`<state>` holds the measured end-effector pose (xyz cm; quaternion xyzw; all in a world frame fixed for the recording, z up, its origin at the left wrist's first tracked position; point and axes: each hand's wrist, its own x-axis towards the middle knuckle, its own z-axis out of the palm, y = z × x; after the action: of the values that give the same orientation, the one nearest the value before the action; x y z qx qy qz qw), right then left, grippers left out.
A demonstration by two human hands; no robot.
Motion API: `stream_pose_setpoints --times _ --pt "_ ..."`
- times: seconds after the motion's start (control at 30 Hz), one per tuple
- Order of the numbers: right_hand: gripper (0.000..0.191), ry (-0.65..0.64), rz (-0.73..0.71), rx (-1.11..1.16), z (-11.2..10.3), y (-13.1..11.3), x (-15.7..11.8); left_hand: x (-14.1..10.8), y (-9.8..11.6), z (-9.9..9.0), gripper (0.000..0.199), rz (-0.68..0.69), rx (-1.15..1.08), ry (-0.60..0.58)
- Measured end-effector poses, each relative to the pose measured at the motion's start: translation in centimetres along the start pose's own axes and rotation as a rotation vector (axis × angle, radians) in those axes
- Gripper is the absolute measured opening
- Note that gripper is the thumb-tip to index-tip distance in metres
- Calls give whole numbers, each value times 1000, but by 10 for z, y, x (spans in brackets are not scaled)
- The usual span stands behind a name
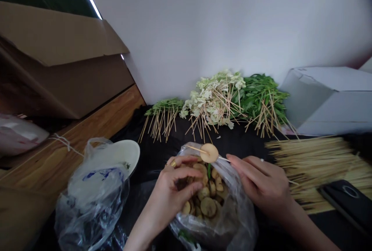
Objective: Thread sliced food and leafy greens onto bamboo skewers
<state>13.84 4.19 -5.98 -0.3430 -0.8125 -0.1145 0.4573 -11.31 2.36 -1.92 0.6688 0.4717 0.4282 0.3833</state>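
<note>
My right hand pinches a thin wooden skewer near one end. On that skewer sits one round pale slice, pierced through, with the skewer's other end sticking out to the left. My left hand is over the mouth of a clear plastic bag, its thumb and fingers curled but apart. Inside the bag are many round yellowish slices, looking like potato, and a bit of green. Whether the left fingertips touch these slices I cannot tell.
Skewered green stems, pale leafy vegetable and green leaves lie along the wall. Bare skewers and a phone are right, below a white box. Left are a bowl, plastic bag and cardboard box.
</note>
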Motion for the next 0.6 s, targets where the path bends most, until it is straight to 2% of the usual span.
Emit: stream_pose_setpoints --times 0.1,0.2,0.27,0.37,0.47,0.6 --pt "29 4 11 -11 -1 1 -1 -6 0 1 31 35 24 -122" --pt "29 3 17 -14 -2 2 -1 -14 -1 2 45 15 -9 -178" --pt "28 7 19 -8 -3 1 0 -17 0 4 44 19 67 -210" --pt "27 10 24 -9 -4 0 2 -16 2 5 30 37 185 -287" --pt "28 14 46 17 -5 -2 4 -10 4 3 13 -23 27 -200" --pt "28 14 66 44 -6 -3 2 1 2 -6 14 -217 -450 62"
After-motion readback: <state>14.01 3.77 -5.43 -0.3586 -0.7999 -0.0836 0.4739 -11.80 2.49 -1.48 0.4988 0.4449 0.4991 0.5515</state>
